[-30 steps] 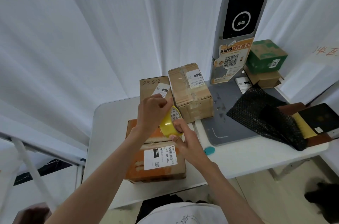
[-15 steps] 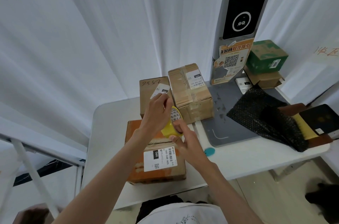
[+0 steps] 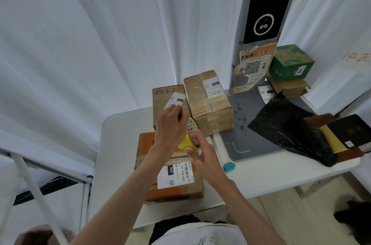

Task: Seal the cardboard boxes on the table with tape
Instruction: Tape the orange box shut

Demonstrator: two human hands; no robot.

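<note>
A yellow tape roll (image 3: 187, 141) is held above an orange-edged cardboard box (image 3: 170, 190) with a white shipping label, near the table's front. My right hand (image 3: 202, 156) grips the roll from below and the side. My left hand (image 3: 170, 130) curls over the roll's top, fingertips at its edge; whether it pinches the tape end is hidden. Behind stand a brown box marked "9852" (image 3: 163, 102) and a taped brown box (image 3: 208, 104).
The white table (image 3: 120, 144) carries a grey mat (image 3: 253, 144), a black mesh bag (image 3: 285, 130), a small teal object (image 3: 229, 166), and dark flat items at the right. A green box (image 3: 291, 62) sits on a brown one by a black kiosk (image 3: 263, 3). White curtains surround.
My left hand has shifted slightly up and back over the roll. The right hand and roll stay nearly in place.
</note>
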